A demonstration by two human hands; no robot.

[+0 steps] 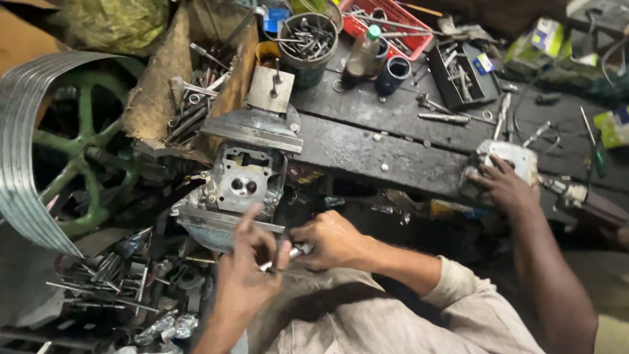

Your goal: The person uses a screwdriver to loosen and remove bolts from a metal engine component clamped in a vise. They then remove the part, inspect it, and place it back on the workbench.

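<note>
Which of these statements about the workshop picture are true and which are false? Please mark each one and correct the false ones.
1. The cylinder head is clamped between the jaws of a bench vise. True.
2. Both of the person's hands rest flat on the cylinder head. False: the left hand and the right hand together hold a small metal tool just in front of the vise.
3. A red tray with metal tools stands at the far side of the bench. True.
4. The big wheel on the left has red spokes. False: its spokes are green.
5. Another person's hand rests on a light metal part at the right. True.
</note>
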